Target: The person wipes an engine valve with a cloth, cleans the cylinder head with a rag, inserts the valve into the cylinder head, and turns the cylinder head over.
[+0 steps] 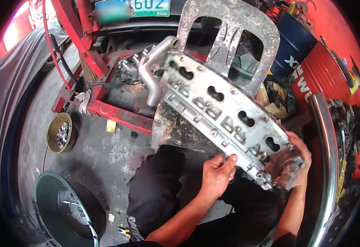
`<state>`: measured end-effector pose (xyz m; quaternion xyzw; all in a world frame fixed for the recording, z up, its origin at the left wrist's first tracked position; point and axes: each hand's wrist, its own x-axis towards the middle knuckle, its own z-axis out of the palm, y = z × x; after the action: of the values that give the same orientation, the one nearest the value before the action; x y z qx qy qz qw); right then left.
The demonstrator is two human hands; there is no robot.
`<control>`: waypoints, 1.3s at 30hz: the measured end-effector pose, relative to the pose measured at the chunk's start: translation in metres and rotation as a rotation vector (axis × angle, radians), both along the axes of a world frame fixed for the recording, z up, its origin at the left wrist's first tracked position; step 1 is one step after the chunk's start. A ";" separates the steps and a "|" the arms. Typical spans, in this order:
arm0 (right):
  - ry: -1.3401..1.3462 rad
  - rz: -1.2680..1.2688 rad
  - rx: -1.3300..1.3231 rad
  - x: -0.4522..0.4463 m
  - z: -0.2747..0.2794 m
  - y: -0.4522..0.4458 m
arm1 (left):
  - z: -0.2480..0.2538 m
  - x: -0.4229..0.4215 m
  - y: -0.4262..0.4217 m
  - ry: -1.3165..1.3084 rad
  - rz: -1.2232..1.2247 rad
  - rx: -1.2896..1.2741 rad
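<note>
A long silvery cylinder head [229, 105], with a row of kidney-shaped ports along its face, is tilted down to the right in front of me. A bent metal pipe [149, 78] shows at its upper left end. My left hand [218, 175] is closed with thumb and fingers at the lower edge of the cylinder head. My right hand [301, 162] wraps round its lower right end, and some of those fingers are hidden behind the metal. Beneath and behind the part stands a worn plastic chair [266, 24], its grey paint scuffed.
On the floor at left are a dark tub [44, 189] and a smaller bowl [50, 136], both with metal parts inside. A red steel frame [122, 119] crosses behind. Drums, one blue [291, 41] and one red [315, 61], and a shiny tube [326, 136] are at right.
</note>
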<state>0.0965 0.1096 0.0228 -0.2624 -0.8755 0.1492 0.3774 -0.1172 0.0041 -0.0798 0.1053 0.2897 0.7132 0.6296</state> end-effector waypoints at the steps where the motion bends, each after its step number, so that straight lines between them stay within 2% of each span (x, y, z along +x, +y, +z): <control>1: 0.068 -0.044 -0.111 -0.005 0.005 -0.002 | 0.006 0.001 0.005 -0.002 0.015 -0.002; 2: 0.092 -0.048 -0.035 -0.005 0.002 0.012 | 0.012 0.002 0.011 0.017 0.017 0.008; 3: 0.144 -0.132 -0.267 0.000 0.004 0.015 | 0.019 0.004 0.017 0.038 0.018 0.015; 7: 0.075 -0.280 -0.210 -0.016 0.018 0.022 | 0.029 0.011 0.036 0.053 0.012 -0.015; 9: 0.186 -0.189 -0.437 -0.010 0.020 0.026 | 0.035 0.016 0.037 0.068 0.106 -0.049; 11: 0.225 -0.023 -0.490 -0.008 0.020 0.027 | 0.036 0.018 0.036 0.047 0.107 -0.050; 12: 0.243 -0.147 -0.564 -0.007 0.019 0.027 | 0.035 0.017 0.037 0.037 0.140 -0.038; 14: 0.211 -0.230 -0.503 0.005 0.007 0.034 | 0.037 0.012 0.036 0.086 0.097 -0.060; 15: 0.205 -0.130 -0.453 0.005 0.010 0.035 | 0.041 0.009 0.036 0.075 0.090 -0.068; 17: 0.115 -0.189 -0.302 0.000 0.009 0.028 | 0.039 0.008 0.036 0.064 0.073 -0.055; 21: 0.248 -0.137 -0.401 0.004 0.006 0.030 | 0.040 0.004 0.032 0.077 0.079 -0.023; 23: 0.094 -0.032 -0.074 0.002 0.015 0.034 | 0.041 0.006 0.032 0.098 0.095 -0.015; 26: 0.112 -0.153 -0.127 -0.005 0.016 0.024 | 0.045 0.004 0.029 0.075 0.097 -0.048; 27: 0.014 -0.225 -0.047 -0.005 0.018 0.021 | 0.046 0.005 0.028 0.081 0.102 -0.053; 31: 0.088 -0.246 -0.115 0.003 0.012 0.026 | 0.051 0.004 0.021 0.085 0.095 -0.056; 33: 0.062 -0.239 -0.052 0.003 0.008 0.024 | 0.049 0.008 0.021 0.078 0.129 -0.068; 35: 0.087 -0.458 -0.094 -0.011 0.011 0.013 | 0.049 0.006 0.017 0.060 0.130 -0.045; 36: -0.048 -0.272 0.082 -0.013 0.017 0.006 | 0.047 0.005 0.014 0.058 0.137 -0.052; 38: 0.096 -0.247 -0.087 0.002 0.013 0.004 | 0.041 0.002 0.009 0.209 0.103 -0.080; 39: 0.060 -0.296 -0.051 0.004 0.011 0.003 | 0.037 -0.001 0.009 0.273 0.136 -0.016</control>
<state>0.1002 0.1125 0.0335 -0.3937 -0.8115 0.1219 0.4143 -0.1178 0.0133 -0.0426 0.1765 0.3850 0.7308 0.5353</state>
